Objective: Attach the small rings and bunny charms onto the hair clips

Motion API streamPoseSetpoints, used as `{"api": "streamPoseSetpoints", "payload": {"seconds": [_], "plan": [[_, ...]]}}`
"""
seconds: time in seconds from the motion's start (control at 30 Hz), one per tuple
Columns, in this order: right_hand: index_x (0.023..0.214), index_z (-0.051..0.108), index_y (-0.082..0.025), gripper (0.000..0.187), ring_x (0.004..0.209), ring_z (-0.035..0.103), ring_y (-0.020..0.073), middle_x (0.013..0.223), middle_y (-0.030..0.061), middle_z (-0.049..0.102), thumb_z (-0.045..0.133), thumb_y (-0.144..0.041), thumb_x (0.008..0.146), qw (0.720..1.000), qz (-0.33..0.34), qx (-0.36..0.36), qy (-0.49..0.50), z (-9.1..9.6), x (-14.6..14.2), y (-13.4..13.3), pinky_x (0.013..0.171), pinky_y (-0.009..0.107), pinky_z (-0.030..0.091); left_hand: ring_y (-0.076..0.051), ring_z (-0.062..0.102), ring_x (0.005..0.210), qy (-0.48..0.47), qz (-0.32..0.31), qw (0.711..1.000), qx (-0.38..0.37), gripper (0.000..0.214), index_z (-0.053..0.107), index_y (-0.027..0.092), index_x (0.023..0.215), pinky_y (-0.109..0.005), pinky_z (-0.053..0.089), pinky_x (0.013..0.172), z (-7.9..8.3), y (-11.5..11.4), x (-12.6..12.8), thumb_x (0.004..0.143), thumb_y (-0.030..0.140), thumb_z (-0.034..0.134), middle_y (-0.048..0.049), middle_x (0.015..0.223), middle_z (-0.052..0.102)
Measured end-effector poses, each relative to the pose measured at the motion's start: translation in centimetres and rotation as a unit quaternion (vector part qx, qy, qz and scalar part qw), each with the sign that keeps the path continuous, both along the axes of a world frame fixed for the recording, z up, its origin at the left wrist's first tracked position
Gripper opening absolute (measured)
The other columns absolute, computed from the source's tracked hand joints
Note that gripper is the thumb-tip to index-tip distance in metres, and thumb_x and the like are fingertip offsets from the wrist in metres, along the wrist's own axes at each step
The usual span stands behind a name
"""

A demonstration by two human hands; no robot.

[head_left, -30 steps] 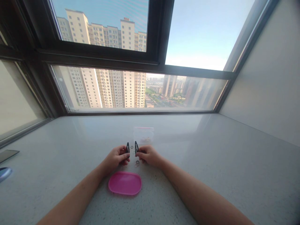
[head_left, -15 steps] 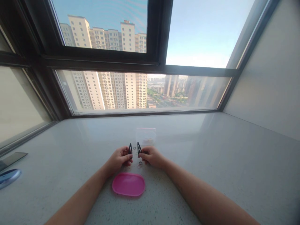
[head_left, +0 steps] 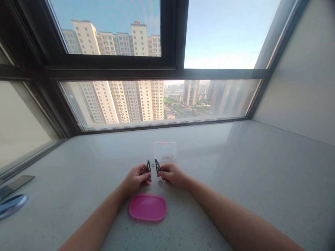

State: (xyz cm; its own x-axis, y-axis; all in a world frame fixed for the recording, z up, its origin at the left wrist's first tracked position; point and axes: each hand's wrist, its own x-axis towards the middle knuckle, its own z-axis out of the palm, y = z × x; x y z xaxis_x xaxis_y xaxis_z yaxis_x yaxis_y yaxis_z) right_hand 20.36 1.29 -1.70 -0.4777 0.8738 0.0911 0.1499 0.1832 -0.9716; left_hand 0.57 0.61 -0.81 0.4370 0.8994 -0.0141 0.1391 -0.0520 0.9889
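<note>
My left hand (head_left: 138, 177) pinches a black snap hair clip (head_left: 148, 166), its narrow end pointing up. Another black snap hair clip (head_left: 157, 165) is upright between the closed fingers of my right hand (head_left: 171, 173). A small gap separates the two clips. Small rings lie about the hands: a dark one (head_left: 153, 165) just beyond the gap, and another ring (head_left: 160, 182) below my right fingers. Nearer to me than both hands sits a shallow pink oval tray (head_left: 148, 207), with nothing seen inside it.
A clear zip bag (head_left: 164, 150) with small contents too faint to name lies behind the hands. At the left edge are a flat dark object (head_left: 17, 186) and a shiny blue oval object (head_left: 13, 205). The pale speckled sill (head_left: 235, 167) meets a dark-framed window.
The camera view has tilted and shifted slightly. Both hands still hold their hair clips, in nearly the same place over the sill.
</note>
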Motion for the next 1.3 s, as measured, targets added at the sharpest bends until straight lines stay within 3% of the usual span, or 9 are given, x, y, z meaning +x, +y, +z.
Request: {"api": "streamPoseSetpoints", "payload": {"seconds": [0.57,0.9,1.17,1.3], "plan": [[0.068,0.055,-0.012,0.031,0.037,0.04,0.005,0.05,-0.0034,0.046,0.053,-0.042,0.075,0.998,0.028,-0.023,0.049,-0.4,0.2,0.4,0.037,0.017,0.028,-0.011,0.055,0.05,-0.003,0.002,1.0,-0.01,0.025,0.053,0.013,0.086,-0.022,0.043,0.051,0.1,0.0,0.1,0.072,0.033,0.06,-0.0026,0.065,0.061],[0.063,0.051,-0.013,0.035,0.037,0.042,0.0051,0.05,-0.0034,0.047,0.049,-0.046,0.077,0.998,0.011,-0.04,0.055,-0.6,0.1,0.5,0.036,0.017,0.03,-0.011,0.055,0.05,-0.012,0.011,1.0,-0.022,0.028,0.054,0.013,0.088,-0.021,0.043,0.05,0.1,0.0,0.0,0.071,0.035,0.061,-0.0026,0.066,0.062],[0.073,0.064,-0.009,0.032,0.035,0.041,0.0041,0.043,-0.0027,0.05,0.05,-0.038,0.077,1.0,-0.005,-0.008,0.026,0.5,0.2,0.0,0.036,0.015,0.025,-0.011,0.055,0.052,-0.018,0.014,1.0,-0.021,0.029,0.057,0.013,0.086,-0.023,0.044,0.051,0.9,-0.2,0.4,0.069,0.036,0.062,-0.0044,0.072,0.064],[0.088,0.066,-0.011,0.034,0.04,0.046,0.005,0.062,0.0024,0.061,0.053,-0.04,0.074,0.998,-0.007,-0.014,0.053,0.2,0.3,0.2,0.036,0.016,0.028,-0.012,0.056,0.053,-0.015,0.039,0.999,-0.012,0.028,0.059,0.012,0.08,-0.024,0.044,0.052,1.1,-0.3,0.5,0.066,0.036,0.064,-0.005,0.076,0.064]]}}
